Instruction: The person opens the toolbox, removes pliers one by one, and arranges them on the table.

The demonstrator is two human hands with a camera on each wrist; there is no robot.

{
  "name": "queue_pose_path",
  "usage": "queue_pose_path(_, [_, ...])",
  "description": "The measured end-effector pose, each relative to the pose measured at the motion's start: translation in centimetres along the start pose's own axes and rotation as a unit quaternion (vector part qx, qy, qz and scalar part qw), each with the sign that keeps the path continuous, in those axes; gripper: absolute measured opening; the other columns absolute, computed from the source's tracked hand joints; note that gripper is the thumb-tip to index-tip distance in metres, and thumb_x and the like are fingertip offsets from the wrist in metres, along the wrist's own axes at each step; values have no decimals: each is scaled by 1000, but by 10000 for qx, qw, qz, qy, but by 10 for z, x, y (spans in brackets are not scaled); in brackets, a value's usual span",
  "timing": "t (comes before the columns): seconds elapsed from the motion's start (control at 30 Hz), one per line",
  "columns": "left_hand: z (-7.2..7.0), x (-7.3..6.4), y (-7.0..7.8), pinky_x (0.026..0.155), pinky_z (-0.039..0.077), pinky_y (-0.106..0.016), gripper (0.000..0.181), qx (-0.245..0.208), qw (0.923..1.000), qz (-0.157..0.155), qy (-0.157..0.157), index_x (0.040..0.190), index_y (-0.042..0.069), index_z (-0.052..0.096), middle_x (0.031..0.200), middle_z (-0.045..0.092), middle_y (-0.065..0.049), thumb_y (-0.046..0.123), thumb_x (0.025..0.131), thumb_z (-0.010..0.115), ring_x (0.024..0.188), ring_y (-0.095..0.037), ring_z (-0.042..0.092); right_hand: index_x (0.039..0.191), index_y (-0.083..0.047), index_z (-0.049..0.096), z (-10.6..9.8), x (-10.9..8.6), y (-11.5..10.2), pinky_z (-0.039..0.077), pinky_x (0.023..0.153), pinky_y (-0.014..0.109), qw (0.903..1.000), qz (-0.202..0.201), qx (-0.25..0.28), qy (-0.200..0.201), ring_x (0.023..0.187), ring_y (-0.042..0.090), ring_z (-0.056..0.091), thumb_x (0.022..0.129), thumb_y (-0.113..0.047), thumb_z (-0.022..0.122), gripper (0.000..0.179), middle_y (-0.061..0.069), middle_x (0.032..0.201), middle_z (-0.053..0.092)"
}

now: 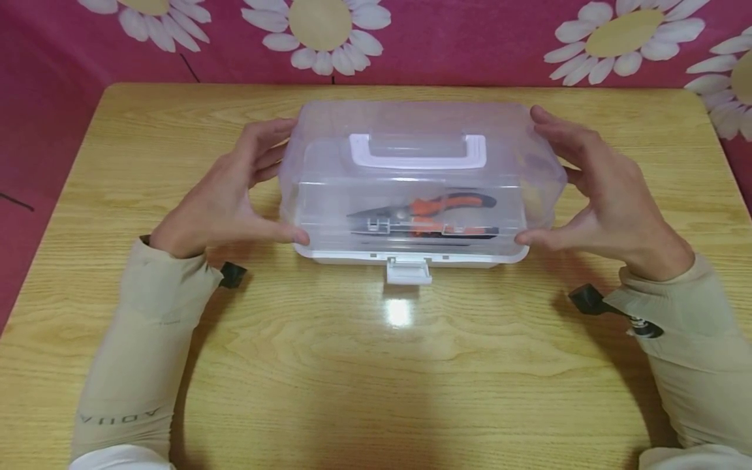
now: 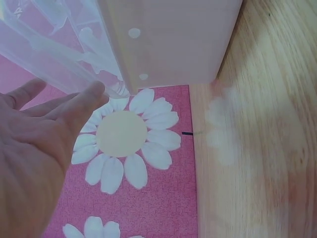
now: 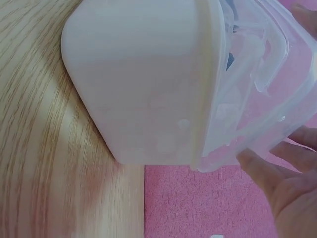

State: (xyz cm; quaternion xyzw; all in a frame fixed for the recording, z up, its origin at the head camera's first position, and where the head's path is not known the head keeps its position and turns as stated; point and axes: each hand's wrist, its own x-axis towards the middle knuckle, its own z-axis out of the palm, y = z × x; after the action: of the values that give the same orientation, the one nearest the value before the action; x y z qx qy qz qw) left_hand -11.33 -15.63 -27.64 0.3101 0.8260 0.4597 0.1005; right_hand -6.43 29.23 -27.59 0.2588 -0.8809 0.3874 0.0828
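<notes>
A toolbox with a clear lid (image 1: 329,196), a white handle (image 1: 418,162) and a pale base (image 2: 173,44) rests on the table, its lid down. Its front latch (image 1: 408,271) sticks outward. Through the lid I see pliers (image 1: 452,202) with orange and black handles. My left hand (image 1: 226,189) is at the lid's left end, thumb by the front corner and fingers stretched along the side. At the right end, my right hand (image 1: 611,189) mirrors it, its thumb (image 3: 257,166) by the lid's lower rim and fingers spread beside the lid.
The toolbox stands toward the back of a wood-grain table (image 1: 376,372). Behind the table is a pink surface (image 1: 470,39) with large daisies. A small black camera (image 1: 233,275) juts from the left wrist and another (image 1: 587,299) from the right.
</notes>
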Motion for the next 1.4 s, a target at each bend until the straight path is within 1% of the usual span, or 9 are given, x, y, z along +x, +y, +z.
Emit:
queue_pose_path(0.17, [0,0,0,123,41,-21,121,-98,9999,25,57,157,19,28,166,37,-1,6,61,100,151,-24,46,152,0,46,-2,1,-1,44,110,7,10000,19,46,-77,145,5,47,34,3,105,132,8,165,42])
queue_pose_path(0.3, [1,1,-1,122,42,-23,120,-185,9998,86,59,157,18,29,166,37,-3,4,60,100,150,-27,47,153,3,44,-5,2,-3,44,112,9,9998,-36,37,-199,146,10,45,26,12,102,139,9,164,39])
queue_pose_path(0.4, [1,1,-1,123,42,-23,120,-200,9997,109,67,156,17,29,166,37,-4,4,61,100,149,-27,48,152,5,43,-6,2,-2,44,111,9,9996,-68,161,-221,144,14,43,26,17,99,138,6,162,38])
queue_pose_path(0.53, [1,1,-2,123,42,-24,117,-192,9998,49,102,155,17,29,165,38,-4,5,63,99,150,-27,47,151,9,36,-6,1,3,46,112,10,9925,-45,1220,-102,142,21,46,34,23,93,131,8,158,41])
queue_pose_path(0.67, [1,2,-2,124,41,-24,114,-211,9997,-16,138,155,17,29,165,39,-3,7,65,99,150,-26,47,148,10,35,-3,0,9,47,113,13,9758,-113,2183,84,141,23,49,39,25,92,124,14,157,44])
queue_pose_path(0.8, [1,2,-2,124,41,-24,113,-232,9995,43,190,154,16,30,165,39,-4,6,65,98,149,-25,47,146,13,39,-2,-1,10,49,113,15,9698,-132,2424,239,139,23,51,39,22,95,122,15,156,47])
queue_pose_path(1.03, [1,0,-1,123,41,-23,108,-329,9991,142,248,152,10,32,166,37,-7,3,66,97,150,-27,47,145,14,41,-1,0,8,51,112,17,9643,-179,2616,366,139,22,54,43,13,100,118,15,154,52])
queue_pose_path(1.2, [1,0,-1,123,41,-22,107,-360,9989,141,260,152,11,32,167,38,-7,1,66,97,149,-27,47,143,16,42,1,1,10,52,111,18,9607,-284,2721,468,138,22,56,44,4,103,117,16,151,54])
queue_pose_path(1.4, [2,1,0,121,43,-21,106,-309,9989,167,303,151,9,33,166,40,-5,5,67,97,148,-26,49,142,17,43,1,1,11,53,111,19,9563,-312,2856,539,139,23,56,46,2,103,114,17,150,55])
